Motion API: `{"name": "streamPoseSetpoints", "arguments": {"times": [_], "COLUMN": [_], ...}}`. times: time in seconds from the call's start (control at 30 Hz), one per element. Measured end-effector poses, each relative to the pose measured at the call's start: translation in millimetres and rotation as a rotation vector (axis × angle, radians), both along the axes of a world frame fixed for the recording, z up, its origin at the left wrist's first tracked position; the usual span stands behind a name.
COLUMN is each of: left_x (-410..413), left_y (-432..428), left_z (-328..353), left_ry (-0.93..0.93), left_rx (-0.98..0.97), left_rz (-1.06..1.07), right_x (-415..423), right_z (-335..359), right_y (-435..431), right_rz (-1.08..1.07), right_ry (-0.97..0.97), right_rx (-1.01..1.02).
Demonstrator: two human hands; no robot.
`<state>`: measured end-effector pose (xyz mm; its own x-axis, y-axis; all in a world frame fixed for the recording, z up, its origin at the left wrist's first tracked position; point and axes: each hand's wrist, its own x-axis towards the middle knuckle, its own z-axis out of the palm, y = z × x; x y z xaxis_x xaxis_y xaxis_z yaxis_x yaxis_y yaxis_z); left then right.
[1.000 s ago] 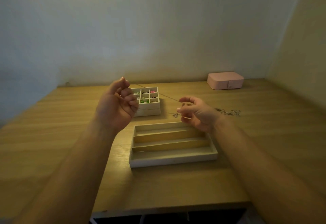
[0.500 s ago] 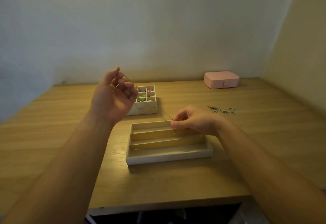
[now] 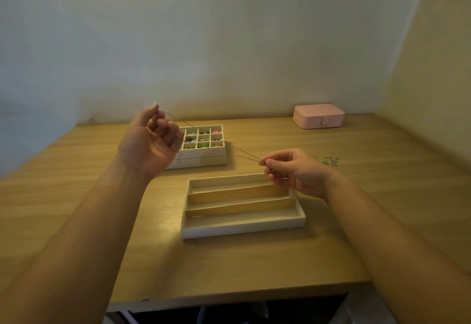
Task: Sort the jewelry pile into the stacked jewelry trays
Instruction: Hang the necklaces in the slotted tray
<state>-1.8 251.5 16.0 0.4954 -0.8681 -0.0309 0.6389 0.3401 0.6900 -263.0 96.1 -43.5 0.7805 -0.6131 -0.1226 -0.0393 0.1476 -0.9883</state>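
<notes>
Metal chain pinched taut between left hand and right hand over empty three-slot tray. Grid tray partly filled, small jewelry pile unsorted. Probably past halfway.

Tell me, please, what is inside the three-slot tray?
The three-slot tray shows three bare long slots, no jewelry visible. The right hand covers its far right corner, so that part cannot be checked.

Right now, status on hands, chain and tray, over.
Left hand and right hand each pinch the thin chain, stretched between them. Right hand over back edge of the long-slot tray. Nothing blocking the slots.
</notes>
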Motion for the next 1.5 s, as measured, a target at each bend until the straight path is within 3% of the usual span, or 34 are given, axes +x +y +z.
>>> {"name": "streamPoseSetpoints", "arguments": {"times": [0.2, 0.6, 0.93, 1.33, 1.5], "left_x": [5, 15, 8, 18, 22], "left_y": [5, 10, 7, 12, 11], "left_z": [-21, -55, -53, -42, -33], "left_ry": [-0.041, -0.53, -0.689, -0.716, -0.839], "left_rx": [0.131, 0.446, 0.537, 0.567, 0.647], "left_rz": [0.028, -0.017, 0.057, -0.237, -0.343], "right_x": [-2, -6, 3, 5, 11], "right_z": [5, -1, 5, 4, 8], "right_y": [-9, -26, -23, -28, -27], "right_rz": [-0.118, -0.135, -0.136, -0.177, -0.151], "right_ry": [0.047, 0.209, 0.612, 0.744, 0.845], "right_rx": [-0.014, -0.042, -0.367, -0.502, -0.667]}}
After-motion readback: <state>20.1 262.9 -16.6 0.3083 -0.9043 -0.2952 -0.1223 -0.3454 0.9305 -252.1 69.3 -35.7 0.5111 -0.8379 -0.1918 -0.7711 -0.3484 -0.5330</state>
